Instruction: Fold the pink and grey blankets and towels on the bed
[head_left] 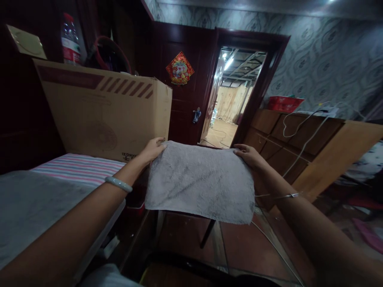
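A grey towel (200,181) hangs spread out in front of me, held up by its two top corners. My left hand (153,150) pinches the top left corner, and a pale green bangle sits on that wrist. My right hand (249,155) grips the top right corner, with a thin bracelet on that wrist. The towel's lower edge dangles free above the dark red floor (239,243).
A large cardboard box (104,115) stands on a striped bed (74,167) at left, with a water bottle (70,40) behind it. A dark wooden door (185,107) stands open ahead. A wooden cabinet (299,139) with white cables and a red basket (283,103) is at right.
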A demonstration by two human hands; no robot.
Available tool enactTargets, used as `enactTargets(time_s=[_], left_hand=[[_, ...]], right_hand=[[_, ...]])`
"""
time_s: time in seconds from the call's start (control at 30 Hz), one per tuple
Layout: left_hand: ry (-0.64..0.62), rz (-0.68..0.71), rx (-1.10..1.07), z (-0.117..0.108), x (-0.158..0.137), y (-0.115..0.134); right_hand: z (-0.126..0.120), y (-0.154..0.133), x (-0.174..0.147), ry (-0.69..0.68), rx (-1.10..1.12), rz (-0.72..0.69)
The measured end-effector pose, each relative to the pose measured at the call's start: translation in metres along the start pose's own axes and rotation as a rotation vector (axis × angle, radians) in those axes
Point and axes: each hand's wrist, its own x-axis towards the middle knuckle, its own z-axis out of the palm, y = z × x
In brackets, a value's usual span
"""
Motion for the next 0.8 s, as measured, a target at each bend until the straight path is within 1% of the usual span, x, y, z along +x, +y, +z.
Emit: enactTargets(time_s=[0.1,0.17,0.3,0.37,0.43,0.5,0.57,0.6,0.67,0.73,0.77,0.8], left_hand=[[0.049,0.018,0.007,0.01,0.002,0.002],[0.072,0.009,0.015,0.014,0.005,0.001],[0.026,-0.039,0.045,0.017,0.007,-0.003],[-0.006,-0.046,0.067,0.014,0.007,-0.004],[-0.018,-0.046,0.1,0.009,0.006,-0.003],[-0.002,-0.04,0.145,0.005,0.005,0.002],[0.036,-0.005,0.188,0.003,0.003,0.012],[0.055,0.05,0.219,0.003,0.001,0.019],[0.064,0.231,0.31,0.008,-0.005,0.033],[0.019,0.443,0.433,0.017,-0.012,0.045],[-0.027,0.516,0.494,0.023,-0.016,0.048],[-0.09,0.548,0.54,0.028,-0.019,0.049]], right_hand=[[-0.001,-0.004,0.009,0.061,0.032,0.003],[0.001,-0.004,0.013,0.072,0.032,0.042],[0.012,0.003,0.009,-0.022,-0.017,0.149],[0.014,0.007,0.006,-0.035,-0.031,0.14],[0.012,0.005,0.004,-0.024,-0.1,0.094],[0.009,-0.003,0.003,0.003,-0.241,0.015],[0.011,-0.02,-0.001,0.062,-0.389,-0.119],[0.015,-0.031,-0.004,0.095,-0.442,-0.214],[0.03,-0.055,-0.014,0.125,-0.503,-0.437],[0.051,-0.074,-0.028,0.062,-0.549,-0.636],[0.062,-0.08,-0.034,-0.006,-0.579,-0.7],[0.073,-0.084,-0.04,-0.09,-0.612,-0.733]])
